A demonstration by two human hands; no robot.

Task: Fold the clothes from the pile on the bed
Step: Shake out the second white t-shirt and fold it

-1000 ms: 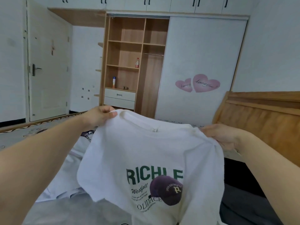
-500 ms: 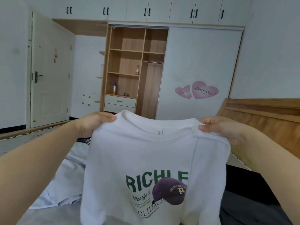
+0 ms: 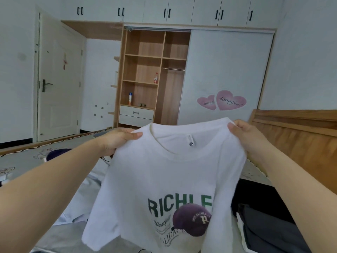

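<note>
- White cotton T-shirt with green lettering and a purple cap print (image 3: 164,179) hangs in the air over the bed (image 3: 27,161), front toward the camera, long axis vertical.
- Left hand (image 3: 116,141) pinches the left shoulder seam; right hand (image 3: 249,136) pinches the right shoulder. Both about level, collar between them.
- Shirt drops straight below the fingers (image 3: 135,134); lowering it flat looks like the next step.
- Far: open wooden wardrobe (image 3: 153,77).

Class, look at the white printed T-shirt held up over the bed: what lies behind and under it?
Past the white T-shirt, gripped by the left hand and right hand, lie pale garments and dark clothes on the bed. Whatever lies directly behind it is covered.
</note>
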